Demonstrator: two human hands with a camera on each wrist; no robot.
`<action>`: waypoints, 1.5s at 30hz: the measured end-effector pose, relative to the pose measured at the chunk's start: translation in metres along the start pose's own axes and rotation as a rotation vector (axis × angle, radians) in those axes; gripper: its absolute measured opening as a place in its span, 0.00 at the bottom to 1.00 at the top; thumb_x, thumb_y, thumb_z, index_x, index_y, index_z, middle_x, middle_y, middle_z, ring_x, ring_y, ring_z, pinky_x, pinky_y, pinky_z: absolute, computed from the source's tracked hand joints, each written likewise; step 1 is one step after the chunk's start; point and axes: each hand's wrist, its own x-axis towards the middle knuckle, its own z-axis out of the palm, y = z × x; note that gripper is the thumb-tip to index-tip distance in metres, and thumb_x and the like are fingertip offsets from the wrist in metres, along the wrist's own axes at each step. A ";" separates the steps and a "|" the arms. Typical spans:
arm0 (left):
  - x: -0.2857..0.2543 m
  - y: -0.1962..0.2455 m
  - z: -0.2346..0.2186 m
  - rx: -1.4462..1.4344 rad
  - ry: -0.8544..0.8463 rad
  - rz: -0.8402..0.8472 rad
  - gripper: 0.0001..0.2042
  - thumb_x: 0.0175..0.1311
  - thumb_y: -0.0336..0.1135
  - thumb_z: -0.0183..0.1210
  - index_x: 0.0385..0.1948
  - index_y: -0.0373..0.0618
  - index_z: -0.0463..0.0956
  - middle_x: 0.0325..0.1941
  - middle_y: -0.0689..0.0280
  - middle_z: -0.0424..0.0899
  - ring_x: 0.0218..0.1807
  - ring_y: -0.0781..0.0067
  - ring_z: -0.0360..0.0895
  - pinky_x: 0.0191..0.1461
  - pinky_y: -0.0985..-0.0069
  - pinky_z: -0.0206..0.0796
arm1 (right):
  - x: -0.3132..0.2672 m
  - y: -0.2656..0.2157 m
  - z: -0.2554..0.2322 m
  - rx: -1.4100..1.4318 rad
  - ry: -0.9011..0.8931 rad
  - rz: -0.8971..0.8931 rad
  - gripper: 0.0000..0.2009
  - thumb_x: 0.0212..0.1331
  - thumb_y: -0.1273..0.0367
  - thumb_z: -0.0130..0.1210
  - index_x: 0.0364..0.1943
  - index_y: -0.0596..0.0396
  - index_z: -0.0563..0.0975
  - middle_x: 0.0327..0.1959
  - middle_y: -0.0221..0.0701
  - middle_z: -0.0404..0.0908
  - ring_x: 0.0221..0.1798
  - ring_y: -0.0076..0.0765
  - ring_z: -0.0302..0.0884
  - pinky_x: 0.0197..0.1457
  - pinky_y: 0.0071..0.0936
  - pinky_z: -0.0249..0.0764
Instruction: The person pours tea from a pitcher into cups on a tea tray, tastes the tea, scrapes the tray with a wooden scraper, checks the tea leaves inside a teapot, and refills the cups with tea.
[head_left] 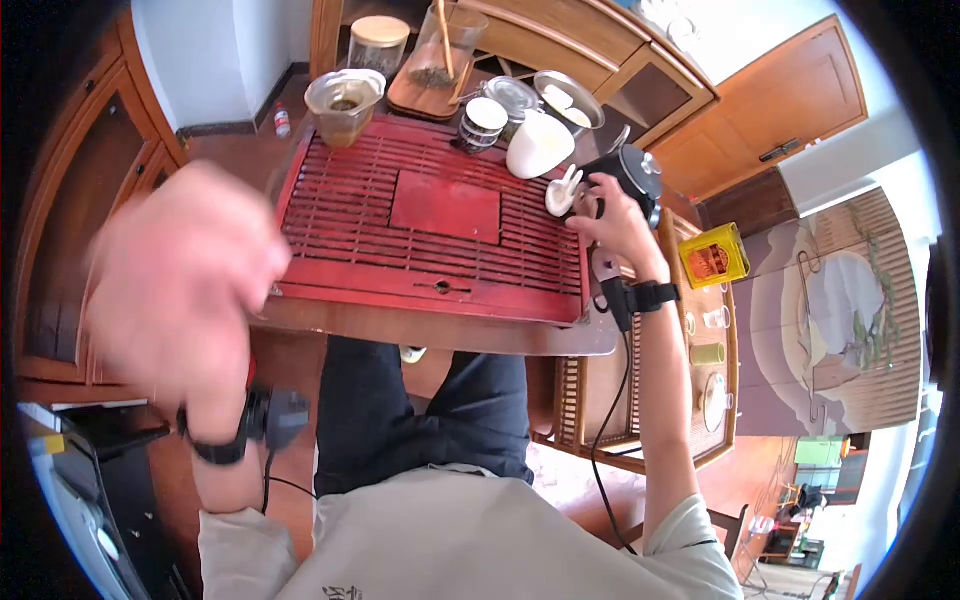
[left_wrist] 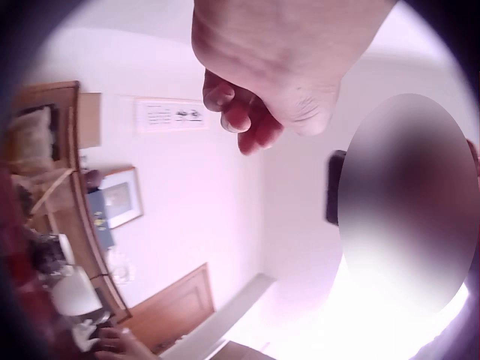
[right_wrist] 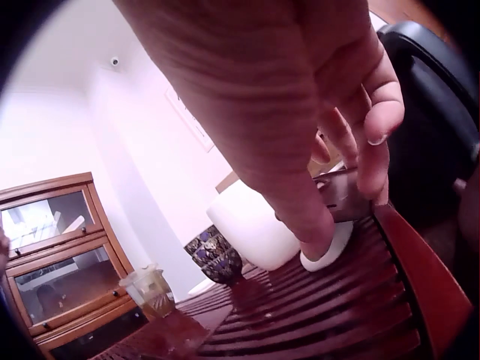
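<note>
My right hand (head_left: 622, 222) is at the right edge of a red slatted tea tray (head_left: 350, 278). In the right wrist view its thumb and fingers close around a small brown, shiny object (right_wrist: 346, 193), mostly hidden by the hand; I cannot tell its kind. Beside the fingertips sits a white rabbit-shaped figurine (head_left: 560, 198). A black kettle (head_left: 632, 170) stands just beyond that hand. Raised off the tray at the left, my left hand (head_left: 185, 285) is blurred in the head view. Its fingers curl loosely in the left wrist view, and nothing shows in them.
Along the tray's far side are a strainer-topped pitcher (head_left: 343, 112), stacked patterned cups (right_wrist: 214, 255) and a white rounded vessel (head_left: 540, 145). Behind them stand a wooden-lidded jar (head_left: 378, 45) and a metal bowl (head_left: 585, 92). A yellow tin (head_left: 714, 256) sits on the right-hand side table.
</note>
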 end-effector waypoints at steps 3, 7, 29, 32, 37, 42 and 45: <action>-0.030 -0.052 0.022 -0.126 0.076 -0.573 0.28 0.77 0.44 0.42 0.11 0.43 0.68 0.17 0.63 0.74 0.15 0.82 0.63 0.17 0.84 0.49 | -0.003 -0.006 -0.015 -0.003 0.114 0.039 0.38 0.45 0.57 0.71 0.60 0.58 0.68 0.48 0.46 0.81 0.46 0.48 0.82 0.50 0.37 0.77; -0.078 -0.107 0.033 -0.203 0.067 -0.846 0.28 0.76 0.46 0.45 0.10 0.43 0.69 0.17 0.63 0.75 0.13 0.84 0.61 0.15 0.85 0.49 | -0.020 -0.037 -0.031 0.103 0.153 0.041 0.35 0.48 0.60 0.70 0.61 0.55 0.68 0.47 0.43 0.81 0.34 0.33 0.81 0.41 0.32 0.78; -0.106 -0.120 0.036 -0.268 0.132 -0.991 0.27 0.74 0.46 0.49 0.10 0.44 0.68 0.15 0.66 0.75 0.12 0.88 0.55 0.15 0.85 0.41 | -0.065 -0.005 0.029 0.111 0.087 0.114 0.17 0.63 0.60 0.58 0.44 0.61 0.72 0.34 0.51 0.82 0.38 0.56 0.82 0.41 0.41 0.75; -0.106 -0.120 0.036 -0.265 0.112 -0.987 0.26 0.75 0.45 0.48 0.11 0.45 0.68 0.16 0.66 0.75 0.13 0.88 0.56 0.16 0.86 0.41 | -0.063 -0.013 0.033 0.091 0.109 0.095 0.16 0.64 0.61 0.57 0.43 0.60 0.70 0.33 0.53 0.81 0.38 0.60 0.81 0.40 0.44 0.74; -0.106 -0.119 0.037 -0.260 0.122 -0.972 0.26 0.75 0.44 0.48 0.11 0.45 0.68 0.16 0.66 0.75 0.13 0.88 0.55 0.16 0.86 0.40 | -0.056 -0.032 0.033 0.113 0.148 0.115 0.15 0.63 0.62 0.57 0.43 0.59 0.70 0.30 0.53 0.80 0.37 0.61 0.80 0.39 0.46 0.74; -0.107 -0.119 0.038 -0.253 0.112 -0.975 0.26 0.75 0.44 0.48 0.11 0.45 0.69 0.16 0.67 0.74 0.13 0.89 0.55 0.16 0.85 0.40 | -0.039 -0.045 0.041 -0.048 0.189 -0.061 0.07 0.63 0.69 0.48 0.41 0.57 0.71 0.24 0.51 0.79 0.32 0.63 0.80 0.38 0.51 0.76; -0.108 -0.119 0.038 -0.255 0.118 -0.970 0.26 0.74 0.44 0.49 0.11 0.45 0.69 0.15 0.67 0.74 0.13 0.89 0.55 0.16 0.85 0.39 | -0.033 -0.071 0.047 -0.269 0.161 -0.024 0.07 0.61 0.71 0.47 0.40 0.60 0.71 0.21 0.51 0.79 0.27 0.61 0.80 0.32 0.51 0.77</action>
